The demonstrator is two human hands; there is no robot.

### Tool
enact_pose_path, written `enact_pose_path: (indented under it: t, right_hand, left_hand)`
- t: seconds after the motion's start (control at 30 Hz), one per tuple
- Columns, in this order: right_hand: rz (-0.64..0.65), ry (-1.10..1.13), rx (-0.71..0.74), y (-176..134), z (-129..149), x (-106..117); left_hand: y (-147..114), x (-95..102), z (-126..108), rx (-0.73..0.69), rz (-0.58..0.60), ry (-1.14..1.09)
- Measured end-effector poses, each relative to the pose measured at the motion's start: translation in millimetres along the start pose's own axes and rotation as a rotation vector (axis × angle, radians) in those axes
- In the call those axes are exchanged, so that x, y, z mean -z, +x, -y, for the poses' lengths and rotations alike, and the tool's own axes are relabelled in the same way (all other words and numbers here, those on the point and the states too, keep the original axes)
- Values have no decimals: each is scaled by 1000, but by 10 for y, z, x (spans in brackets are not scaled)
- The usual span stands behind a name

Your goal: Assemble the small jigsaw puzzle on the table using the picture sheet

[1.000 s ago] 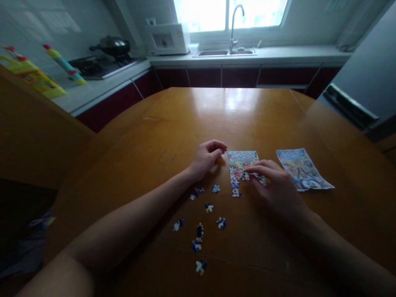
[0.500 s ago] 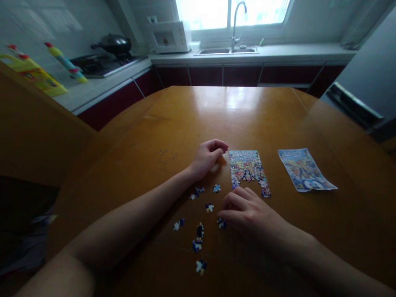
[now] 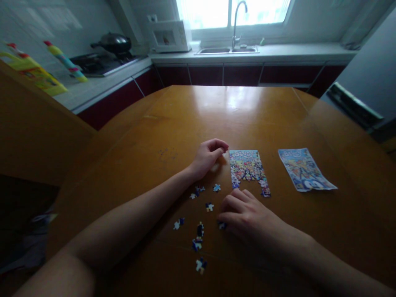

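A partly assembled jigsaw puzzle [image 3: 246,163] lies flat on the table, with a gap along its near edge. At its upper left corner rests my left hand [image 3: 212,154], fingers curled in and nothing visible in them. My right hand [image 3: 243,210] is below the puzzle, its fingers bent down over a dark blue and white puzzle piece [image 3: 222,225] and partly hiding it. Loose pieces lie to the left: a light blue piece [image 3: 217,187], a yellow and dark piece [image 3: 209,206], a white and blue piece [image 3: 178,223] and several others.
A creased picture sheet [image 3: 305,169] with a similar print lies right of the puzzle on the wooden table [image 3: 185,119]. Beyond stand a counter with a sink [image 3: 213,51], a microwave [image 3: 170,37], a wok [image 3: 113,43] on the stove and yellow bottles [image 3: 37,74].
My right hand has dipped slightly and its fingers now cover more of the dark blue and white puzzle piece. My left hand has stayed in place.
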State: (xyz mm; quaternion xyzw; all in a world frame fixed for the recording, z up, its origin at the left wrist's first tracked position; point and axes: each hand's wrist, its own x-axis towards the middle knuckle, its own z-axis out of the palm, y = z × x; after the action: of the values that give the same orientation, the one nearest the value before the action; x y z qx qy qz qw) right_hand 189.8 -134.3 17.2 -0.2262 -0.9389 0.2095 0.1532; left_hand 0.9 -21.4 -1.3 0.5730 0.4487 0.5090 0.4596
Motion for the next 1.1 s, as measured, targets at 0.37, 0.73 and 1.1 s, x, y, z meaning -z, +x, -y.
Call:
enact_pose_path:
  t: [0.37, 0.73, 1.1]
  right_hand:
    - [24, -31, -38, 5, 5, 6]
    - [1, 197, -80, 5, 8, 64]
    - [-473, 502, -551, -9, -301, 283]
  left_hand:
    - [1, 2, 8, -3, 2, 6]
    - [-21, 5, -48, -14, 15, 82]
    - [-98, -57, -99, -147, 152, 319]
